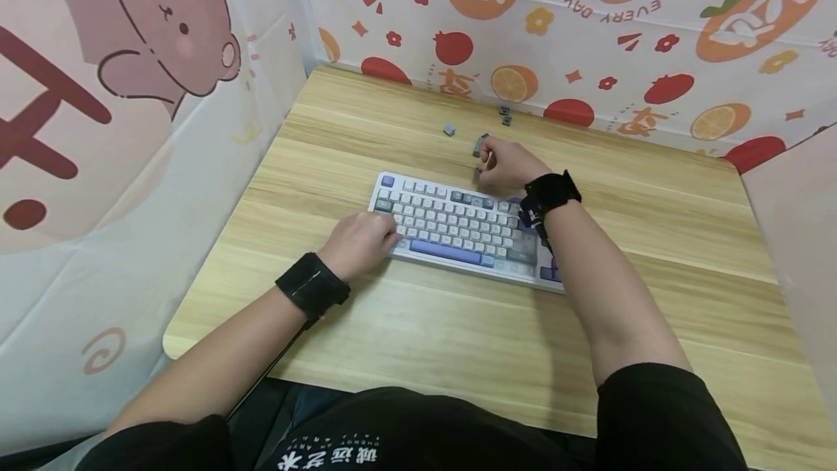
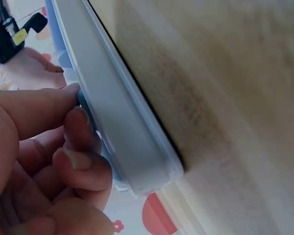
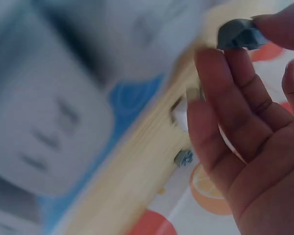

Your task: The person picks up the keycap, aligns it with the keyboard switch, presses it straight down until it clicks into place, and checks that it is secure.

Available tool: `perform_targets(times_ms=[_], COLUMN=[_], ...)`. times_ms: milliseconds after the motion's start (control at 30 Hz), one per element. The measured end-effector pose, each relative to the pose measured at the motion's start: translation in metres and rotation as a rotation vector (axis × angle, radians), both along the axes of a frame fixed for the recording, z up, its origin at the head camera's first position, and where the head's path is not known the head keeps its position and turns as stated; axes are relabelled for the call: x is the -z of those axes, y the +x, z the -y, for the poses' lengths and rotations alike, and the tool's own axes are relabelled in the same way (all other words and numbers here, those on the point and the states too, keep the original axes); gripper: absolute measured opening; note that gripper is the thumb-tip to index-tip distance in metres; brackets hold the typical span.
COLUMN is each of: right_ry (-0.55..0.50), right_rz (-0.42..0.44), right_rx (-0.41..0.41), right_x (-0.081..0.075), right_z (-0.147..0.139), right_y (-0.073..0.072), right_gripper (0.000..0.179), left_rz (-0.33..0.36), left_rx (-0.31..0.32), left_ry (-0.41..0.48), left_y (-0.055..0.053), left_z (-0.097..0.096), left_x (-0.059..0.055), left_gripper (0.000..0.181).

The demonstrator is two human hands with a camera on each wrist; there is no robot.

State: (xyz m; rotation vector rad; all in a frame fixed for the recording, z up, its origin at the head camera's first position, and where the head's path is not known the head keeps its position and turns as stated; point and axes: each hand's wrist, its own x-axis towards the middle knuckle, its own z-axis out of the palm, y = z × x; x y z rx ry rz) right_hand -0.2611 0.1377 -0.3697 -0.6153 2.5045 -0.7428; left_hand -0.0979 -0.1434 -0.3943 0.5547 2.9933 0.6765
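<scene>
A white keyboard (image 1: 451, 227) with white, grey and purple keycaps lies on the table. At its left end my left hand (image 1: 361, 244) grips the edge with bent fingers. Close up in the left wrist view, fingertips (image 2: 74, 93) touch a bluish key along the keyboard's side. Beyond the keyboard's back edge is my right hand (image 1: 510, 164). Its thumb and fingers pinch a dark grey keycap (image 3: 240, 34), seen in the right wrist view. Past those fingers, a loose keycap (image 3: 180, 113) lies on the table, partly hidden by a fingertip.
Farther back on the wooden table (image 1: 366, 129) lie a blue-grey keycap (image 1: 449, 129) and a few dark keycaps (image 1: 506, 120) near the back edge. Fruit-printed cloth (image 1: 418, 35) hangs behind. A bear-printed cloth (image 1: 163, 13) hangs at the left.
</scene>
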Motion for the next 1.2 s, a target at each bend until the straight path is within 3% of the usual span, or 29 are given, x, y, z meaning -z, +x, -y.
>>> perform_targets(times_ms=[167,400,567,700,833,1033,1200], right_ry=[-0.376,-0.808,-1.002,-1.000,-0.937,-0.821,-0.726], right_rz=[0.184,0.414,0.465,0.447,0.401,0.343,0.214], right_rx=[0.061,0.120,0.076,0.077,0.100,0.087,0.044], right_x=[-0.013,-0.022,-0.027,-0.028,-0.028,-0.031,-0.037], right_z=[-0.012,-0.015,-0.012,-0.010,-0.006,-0.001,-0.002], right_y=[0.027,0.069,0.091,0.107,0.117,0.128,0.134], right_gripper=[0.037,0.034,0.037,0.040,0.042,0.040,0.037], left_rz=[0.076,-0.001,-0.038,-0.111,-0.216,-0.218,-0.255], left_rx=[-0.054,-0.048,0.005,0.059,0.132,0.239,0.261], left_ry=[0.041,0.057,0.162,0.298,0.393,0.416,0.415], left_y=[0.004,0.003,0.005,0.009,0.011,0.010,0.009], left_z=[0.001,-0.003,-0.016,-0.030,-0.040,-0.050,-0.055], left_x=[-0.004,-0.021,-0.040,-0.051,-0.055,-0.050,-0.050], left_gripper=[0.012,0.015,0.019,0.033,0.045,0.038,0.028])
